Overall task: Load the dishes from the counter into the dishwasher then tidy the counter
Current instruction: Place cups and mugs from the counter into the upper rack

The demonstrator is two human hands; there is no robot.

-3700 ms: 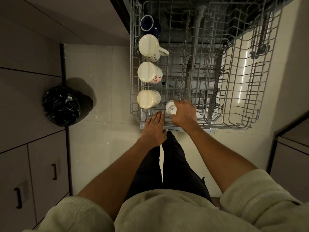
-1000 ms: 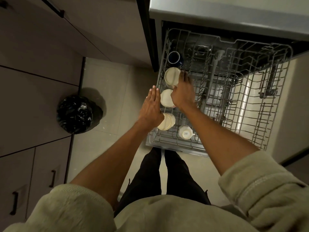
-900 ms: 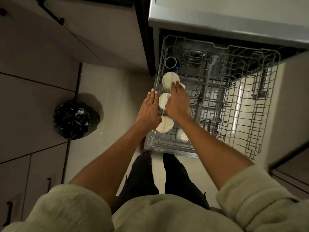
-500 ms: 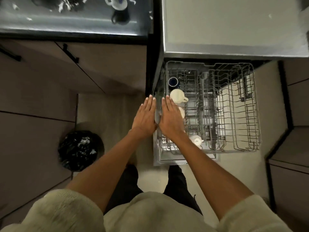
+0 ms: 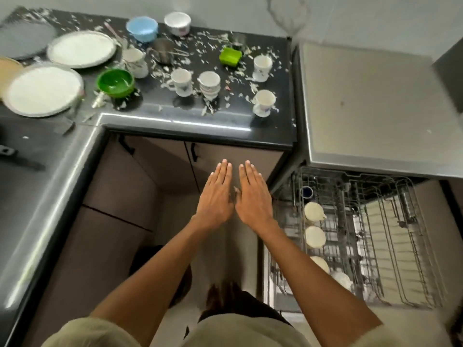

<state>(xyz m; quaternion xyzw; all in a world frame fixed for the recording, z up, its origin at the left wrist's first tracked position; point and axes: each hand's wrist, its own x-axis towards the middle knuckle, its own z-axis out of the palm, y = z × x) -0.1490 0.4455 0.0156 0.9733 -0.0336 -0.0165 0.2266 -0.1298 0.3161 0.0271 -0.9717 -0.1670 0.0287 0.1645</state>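
Head view: both hands are held out flat, side by side and palms down, in front of the cabinet doors (image 5: pixel 225 156) below the counter; the left hand (image 5: pixel 216 196) and the right hand (image 5: pixel 253 197) have straight fingers kept close together, and neither holds anything; they are near each other at the thumbs, though I cannot tell whether they touch. Behind them the black counter (image 5: pixel 200 126) carries the dishes: two white plates (image 5: pixel 43 90) at the left, a green bowl (image 5: pixel 115 82), a blue bowl (image 5: pixel 142 28), a green square container (image 5: pixel 230 57), a steel cup (image 5: pixel 162 50), and several white cups, one (image 5: pixel 263 102) near the front right corner; pale scraps lie scattered among them. To the right the dishwasher (image 5: pixel 375 108) stands open with its wire rack (image 5: pixel 375 246) pulled out; a dark blue mug (image 5: pixel 307 192) and a row of white cups (image 5: pixel 315 236) sit upside down along the rack's left side.
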